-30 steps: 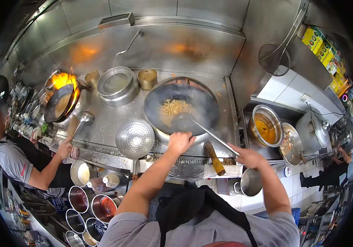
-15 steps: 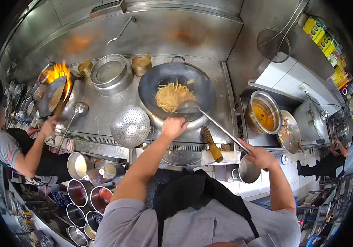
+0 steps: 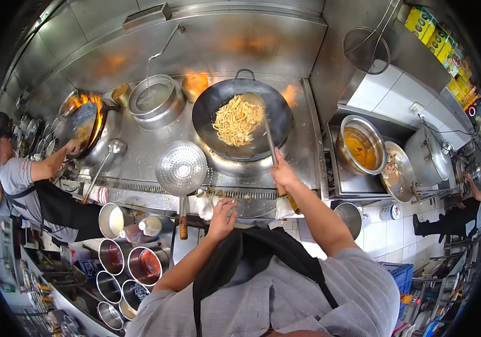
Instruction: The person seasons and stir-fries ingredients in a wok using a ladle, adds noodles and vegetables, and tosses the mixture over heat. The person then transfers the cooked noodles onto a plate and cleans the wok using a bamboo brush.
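Note:
Thick noodles (image 3: 237, 121) lie in a black wok (image 3: 207, 135) on the steel stove. My right hand (image 3: 283, 171) is wrapped round the handle of a ladle (image 3: 269, 132), whose bowl is at the noodles' upper right edge. My left hand (image 3: 223, 218) is off the wok, near the stove's front edge, with its fingers curled but apart and nothing visible in them. To its left rests a perforated strainer (image 3: 181, 167) with a wooden handle. A brush, partly hidden, is below my right hand.
A co-worker (image 3: 33, 180) at the left tends a flaming wok (image 3: 88, 126). Near it lie another ladle (image 3: 116, 146) and a water pot (image 3: 155, 101). A bowl of orange sauce (image 3: 362, 147) stands right; sauce pots (image 3: 145, 265) stand lower left.
My left hand has let go of the wok's near rim and drawn back toward my body. My right hand and the ladle have moved left and up. The co-worker's hand is now at the flaming wok.

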`<state>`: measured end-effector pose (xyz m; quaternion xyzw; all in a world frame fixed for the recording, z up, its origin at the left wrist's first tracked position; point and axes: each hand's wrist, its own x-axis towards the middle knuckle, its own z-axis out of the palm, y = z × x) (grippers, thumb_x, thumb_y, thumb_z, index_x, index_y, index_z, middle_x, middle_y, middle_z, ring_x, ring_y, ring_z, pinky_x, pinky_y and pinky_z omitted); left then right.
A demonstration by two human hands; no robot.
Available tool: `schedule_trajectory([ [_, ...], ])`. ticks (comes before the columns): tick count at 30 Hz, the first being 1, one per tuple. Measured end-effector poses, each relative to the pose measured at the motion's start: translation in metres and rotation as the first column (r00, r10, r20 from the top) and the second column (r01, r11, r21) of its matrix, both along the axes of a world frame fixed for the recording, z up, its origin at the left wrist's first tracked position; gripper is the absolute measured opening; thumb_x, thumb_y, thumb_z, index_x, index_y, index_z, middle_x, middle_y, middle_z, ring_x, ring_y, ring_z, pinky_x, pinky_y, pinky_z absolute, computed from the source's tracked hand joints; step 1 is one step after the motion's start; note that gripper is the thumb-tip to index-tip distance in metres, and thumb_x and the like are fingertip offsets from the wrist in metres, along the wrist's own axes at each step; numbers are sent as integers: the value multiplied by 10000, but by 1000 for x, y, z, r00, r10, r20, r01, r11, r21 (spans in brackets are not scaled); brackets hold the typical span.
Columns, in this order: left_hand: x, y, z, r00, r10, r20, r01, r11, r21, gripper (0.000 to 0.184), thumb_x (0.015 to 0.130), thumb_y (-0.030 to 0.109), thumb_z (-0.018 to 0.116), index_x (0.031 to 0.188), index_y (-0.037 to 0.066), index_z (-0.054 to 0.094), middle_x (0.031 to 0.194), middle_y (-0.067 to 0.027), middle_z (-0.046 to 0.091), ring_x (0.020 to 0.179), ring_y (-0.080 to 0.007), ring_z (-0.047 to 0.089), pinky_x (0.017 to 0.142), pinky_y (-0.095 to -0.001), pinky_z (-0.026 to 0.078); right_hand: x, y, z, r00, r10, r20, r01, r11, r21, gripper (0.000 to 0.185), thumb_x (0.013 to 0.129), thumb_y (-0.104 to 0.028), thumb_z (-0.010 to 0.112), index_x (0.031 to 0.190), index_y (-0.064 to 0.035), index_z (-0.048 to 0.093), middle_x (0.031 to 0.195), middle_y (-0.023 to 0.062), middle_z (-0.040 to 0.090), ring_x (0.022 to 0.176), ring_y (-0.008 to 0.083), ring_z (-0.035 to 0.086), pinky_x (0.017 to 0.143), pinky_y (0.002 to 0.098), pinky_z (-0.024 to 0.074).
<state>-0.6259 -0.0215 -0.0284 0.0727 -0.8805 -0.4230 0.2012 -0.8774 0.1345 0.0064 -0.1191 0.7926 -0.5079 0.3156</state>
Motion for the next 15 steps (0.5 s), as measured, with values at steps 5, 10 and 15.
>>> schedule_trajectory([
  [5, -31, -6, 57, 994, -22, -105, 19, 999, -35, 275, 860, 77, 626, 1133, 39, 618, 1219, -168, 557, 1170, -371, 514, 1014, -430, 407, 12, 60, 56, 855, 354, -379, -228, 913, 339, 810, 884, -117, 557, 1558, -255, 129, 1235, 295, 580, 1131, 453, 566, 958, 460, 446],
  [10, -152, -41, 47, 978, -7, -206, -44, 969, -242, 196, 917, 180, 588, 1036, 34, 642, 1122, -177, 635, 1054, -340, 583, 936, -443, 447, -30, 88, 70, 789, 529, -313, -267, 754, 600, 706, 948, -287, 551, 1546, -237, 179, 1223, 291, 587, 1136, 464, 556, 960, 507, 446],
  [15, -168, -21, 48, 984, 62, 164, 21, 886, -463, 247, 924, 279, 574, 845, 62, 658, 858, -141, 683, 892, -336, 634, 825, -458, 466, -26, 79, 56, 745, 527, -409, -228, 778, 586, 653, 954, -282, 536, 1532, -291, 232, 1143, 286, 625, 1036, 443, 613, 898, 509, 480],
])
